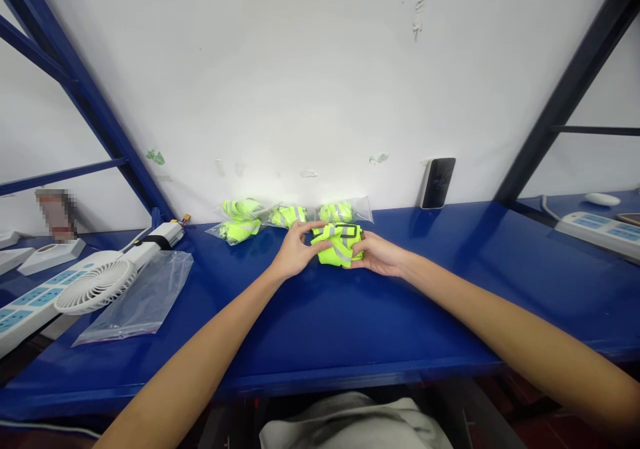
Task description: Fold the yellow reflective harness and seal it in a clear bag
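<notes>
Folded fluorescent-yellow, grey-striped fabric bundle [338, 256]: far middle of glossy blue flat table [320, 329] | left hand [296, 250], right hand [383, 254]: fingers pinching its left and right sides | risk: folds could spring open if either grip slackens

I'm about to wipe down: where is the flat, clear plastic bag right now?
In the head view, the flat, clear plastic bag lies on the left part of the blue tabletop, with the round white fan at its left.

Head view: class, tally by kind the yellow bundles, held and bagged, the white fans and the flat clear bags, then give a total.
Held yellow bundle: 1
Bagged yellow bundles: 4
White fan: 1
Flat clear bag: 1
Total: 7
</notes>
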Demonstrator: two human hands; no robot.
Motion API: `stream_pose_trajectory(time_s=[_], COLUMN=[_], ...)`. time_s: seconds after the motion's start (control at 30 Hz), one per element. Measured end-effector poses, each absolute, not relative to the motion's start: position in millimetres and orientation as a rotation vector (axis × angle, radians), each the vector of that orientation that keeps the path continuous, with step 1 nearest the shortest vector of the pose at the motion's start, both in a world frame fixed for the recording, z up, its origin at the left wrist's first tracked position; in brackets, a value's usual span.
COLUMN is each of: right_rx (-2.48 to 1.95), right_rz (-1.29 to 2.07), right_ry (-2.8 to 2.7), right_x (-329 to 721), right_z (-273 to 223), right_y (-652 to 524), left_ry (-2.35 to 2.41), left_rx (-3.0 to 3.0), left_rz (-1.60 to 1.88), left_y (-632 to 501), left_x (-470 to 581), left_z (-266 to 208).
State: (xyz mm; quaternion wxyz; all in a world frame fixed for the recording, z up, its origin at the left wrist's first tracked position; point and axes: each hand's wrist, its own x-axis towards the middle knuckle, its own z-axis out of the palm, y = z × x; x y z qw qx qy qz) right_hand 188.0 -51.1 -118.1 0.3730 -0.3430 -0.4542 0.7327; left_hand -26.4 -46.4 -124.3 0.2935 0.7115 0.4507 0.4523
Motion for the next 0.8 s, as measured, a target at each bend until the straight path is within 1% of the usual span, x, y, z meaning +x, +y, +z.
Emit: stream_pose_trajectory(time_s=[0.07,0.2,0.3,0.4,0.57,0.63,0.73,0.8], right_rx=[-0.870,-0.949,-0.981,-0.950,-0.619,-0.617,-0.725,-0.724], right_rz=[1.933,1.936,1.906,1.923,2.107,2.050,1.829,1.784], right_ry=[-1.195,-1.366,-1.468,-1.490,-1.279,-1.320,-1.375,-1.361], right_x=[188.2,190.7,191.9,192.1,193.3,191.7,186.9,184.7], right_z=[-115.2,-114.4,-114.8,-116.1,-118.6,-119.3,-122.1,-124.9], right_y=[-56.2,-60.3,-60.6,-59.6,-58.6,-59.8,-60.2,-58.0], left_ry=[1.123,0.846,0.840,0.866,0.929,0.940,0.960,0.971], left_rx=[1.975,1.963,1.930,1.906,1.966,2.012,2.018,1.964], left_rz=[1.234,1.012,0.975,1.035,1.260,1.313,1.369,1.432], left_y=[-47.3,-52.5,-54.6,-52.2,-45.8,-45.9,-49.3,-52.3], left_x=[-28.1,-24.9,-21.5,-21.0,-23.1,-22.1,-17.9,-14.3], left_z=[-122.0,-120.3,-122.0,-124.7,-126.2,-126.3,-127.3,-128.2])
